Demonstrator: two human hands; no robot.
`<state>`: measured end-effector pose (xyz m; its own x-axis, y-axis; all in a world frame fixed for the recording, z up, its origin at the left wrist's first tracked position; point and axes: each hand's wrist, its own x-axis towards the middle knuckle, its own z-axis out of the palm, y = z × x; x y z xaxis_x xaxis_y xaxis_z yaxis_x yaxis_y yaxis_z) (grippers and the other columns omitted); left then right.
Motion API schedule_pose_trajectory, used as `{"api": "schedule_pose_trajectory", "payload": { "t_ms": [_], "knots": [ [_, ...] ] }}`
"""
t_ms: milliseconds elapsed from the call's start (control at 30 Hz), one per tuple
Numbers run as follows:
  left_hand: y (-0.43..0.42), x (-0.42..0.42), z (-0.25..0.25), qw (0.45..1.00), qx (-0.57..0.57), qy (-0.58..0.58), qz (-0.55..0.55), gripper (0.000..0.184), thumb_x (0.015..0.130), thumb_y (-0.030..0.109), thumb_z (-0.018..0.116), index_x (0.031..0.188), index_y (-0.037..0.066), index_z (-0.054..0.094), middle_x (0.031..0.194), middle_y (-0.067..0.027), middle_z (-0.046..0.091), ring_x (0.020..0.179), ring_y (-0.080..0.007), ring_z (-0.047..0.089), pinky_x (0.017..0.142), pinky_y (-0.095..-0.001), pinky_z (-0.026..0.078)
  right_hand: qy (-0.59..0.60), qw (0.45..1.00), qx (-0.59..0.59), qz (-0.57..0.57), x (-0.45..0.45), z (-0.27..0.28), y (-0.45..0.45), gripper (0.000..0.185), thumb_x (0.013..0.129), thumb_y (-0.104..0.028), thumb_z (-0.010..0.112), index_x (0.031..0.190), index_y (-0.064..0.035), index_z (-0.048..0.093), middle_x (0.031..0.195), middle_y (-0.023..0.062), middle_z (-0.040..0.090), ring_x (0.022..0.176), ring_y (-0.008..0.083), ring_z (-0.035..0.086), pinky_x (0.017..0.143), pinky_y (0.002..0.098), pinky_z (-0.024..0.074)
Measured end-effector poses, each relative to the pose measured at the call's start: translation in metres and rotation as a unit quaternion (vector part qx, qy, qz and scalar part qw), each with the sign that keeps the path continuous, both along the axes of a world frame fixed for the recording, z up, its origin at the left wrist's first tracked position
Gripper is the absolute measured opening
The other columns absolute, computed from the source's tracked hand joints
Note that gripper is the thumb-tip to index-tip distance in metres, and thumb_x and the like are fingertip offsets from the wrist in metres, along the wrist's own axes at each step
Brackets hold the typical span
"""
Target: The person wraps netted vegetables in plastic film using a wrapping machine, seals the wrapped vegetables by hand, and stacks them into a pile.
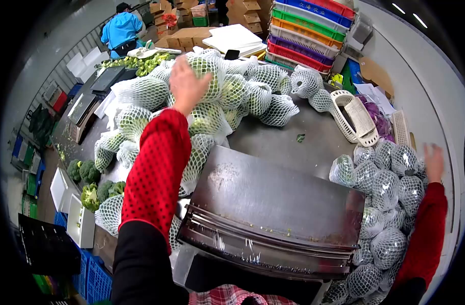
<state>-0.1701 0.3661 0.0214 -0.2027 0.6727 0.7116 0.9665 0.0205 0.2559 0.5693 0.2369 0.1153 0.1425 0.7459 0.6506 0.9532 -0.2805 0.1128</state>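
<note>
My left hand (pixel 188 84), thumb and fingers apart, reaches onto a large heap of green vegetables in white foam nets (pixel 207 117). It touches or hovers just over one netted vegetable near the top; the exact contact I cannot tell. My right hand (pixel 433 161) is at the far right with its fingers spread. It is beside a pile of foam-netted produce under shiny clear film (pixel 390 190) and holds nothing I can see. Between my arms stands a steel-topped machine (pixel 278 195) with a slotted, roller-like front edge.
A white plastic basket (pixel 339 127) lies beyond the film-wrapped pile. Stacked coloured crates (pixel 313 30) stand at the back. Bare broccoli heads (pixel 90 173) sit at left near white foam boxes (pixel 81 221). A person in a blue jacket (pixel 121 30) is at the back left.
</note>
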Motion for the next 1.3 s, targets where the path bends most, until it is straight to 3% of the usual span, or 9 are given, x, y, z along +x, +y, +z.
{"api": "schedule_pose_trajectory", "payload": {
  "t_ms": [100,300,567,633,833,900,1033,1167,1300],
  "knots": [
    [0.056,-0.054,0.003,0.933,-0.237,-0.259,-0.076,0.100,0.063,0.045,0.081,0.134,-0.008,0.036,0.132,-0.0257,0.048,0.121,-0.0348,0.049,0.101,-0.0379,0.040,0.340,0.905,-0.160,0.197,-0.147,-0.068,0.011,0.053,0.085,-0.028,0.068,0.127,0.0011,0.051,0.107,0.0142,0.062,0.087,0.0205,0.061,0.077,0.0338,0.0499],
    [-0.010,0.001,0.029,0.979,-0.108,-0.165,-0.060,0.074,0.056,0.036,0.085,0.113,-0.001,0.054,0.098,-0.0180,0.066,0.087,-0.0285,0.065,0.080,-0.0357,0.050,0.608,0.611,-0.303,0.407,-0.430,-0.138,0.060,0.085,0.082,-0.049,0.067,0.140,0.0033,0.034,0.127,0.0262,0.052,0.118,0.0322,0.053,0.096,0.0390,0.0450],
    [-0.167,0.093,0.005,0.618,-0.309,-0.602,-0.400,0.064,0.086,0.044,0.065,0.116,-0.011,0.051,0.103,-0.0168,0.064,0.093,-0.0182,0.062,0.078,-0.0278,0.050,0.503,0.701,-0.163,0.479,-0.425,-0.055,-0.041,0.056,0.090,-0.034,0.056,0.129,0.0057,0.047,0.120,0.0237,0.057,0.115,0.0263,0.053,0.097,0.0335,0.0398],
    [-0.206,0.119,-0.020,0.747,-0.366,-0.458,-0.315,0.063,0.087,0.046,0.063,0.113,-0.010,0.054,0.101,-0.0183,0.066,0.094,-0.0215,0.063,0.085,-0.0331,0.048,0.515,0.701,-0.176,0.461,-0.390,-0.097,-0.094,0.051,0.092,-0.030,0.052,0.129,0.0053,0.046,0.118,0.0232,0.059,0.114,0.0263,0.055,0.096,0.0341,0.0400],
    [-0.261,0.118,-0.030,0.797,-0.275,-0.401,-0.358,0.058,0.082,0.042,0.069,0.107,-0.008,0.058,0.088,-0.0220,0.067,0.081,-0.0267,0.067,0.068,-0.0347,0.051,0.565,0.718,-0.164,0.372,-0.336,-0.106,-0.171,0.041,0.096,-0.023,0.048,0.130,0.0004,0.046,0.110,0.0182,0.061,0.093,0.0218,0.061,0.080,0.0288,0.0462],
    [-0.295,0.076,-0.020,0.937,-0.171,-0.130,-0.275,0.048,0.075,0.041,0.074,0.084,-0.005,0.064,0.067,-0.0196,0.064,0.062,-0.0303,0.064,0.055,-0.0374,0.050,0.512,0.791,-0.265,0.206,-0.292,-0.093,-0.208,0.030,0.093,-0.025,0.054,0.095,0.0029,0.066,0.083,0.0159,0.064,0.072,0.0189,0.062,0.067,0.0291,0.0476],
    [-0.346,0.044,-0.039,0.932,-0.246,0.143,-0.226,0.052,0.075,0.046,0.071,0.049,0.002,0.057,0.044,-0.0155,0.052,0.046,-0.0302,0.059,0.046,-0.0405,0.045,0.243,0.848,-0.455,0.120,-0.288,-0.107,-0.255,0.042,0.081,-0.044,0.065,0.066,-0.0043,0.070,0.055,0.0158,0.059,0.054,0.0322,0.061,0.054,0.0403,0.0471],
    [-0.332,0.057,-0.047,0.906,-0.296,-0.086,-0.291,0.037,0.084,0.032,0.061,0.066,0.000,0.067,0.054,-0.0152,0.060,0.047,-0.0291,0.058,0.049,-0.0376,0.046,0.364,0.821,-0.393,0.195,-0.311,-0.125,-0.252,0.041,0.083,-0.039,0.064,0.064,-0.0030,0.067,0.058,0.0135,0.062,0.051,0.0263,0.061,0.050,0.0359,0.0454],
    [-0.389,0.036,0.023,0.560,-0.527,-0.566,-0.296,0.028,0.090,0.014,0.048,0.064,0.005,0.048,0.048,-0.0064,0.046,0.039,-0.0155,0.046,0.038,-0.0300,0.038,0.797,0.462,-0.366,0.131,-0.305,-0.053,-0.311,0.024,0.092,-0.017,0.051,0.072,-0.0047,0.050,0.064,0.0129,0.062,0.048,0.0194,0.058,0.041,0.0253,0.0443]
  ]
}}
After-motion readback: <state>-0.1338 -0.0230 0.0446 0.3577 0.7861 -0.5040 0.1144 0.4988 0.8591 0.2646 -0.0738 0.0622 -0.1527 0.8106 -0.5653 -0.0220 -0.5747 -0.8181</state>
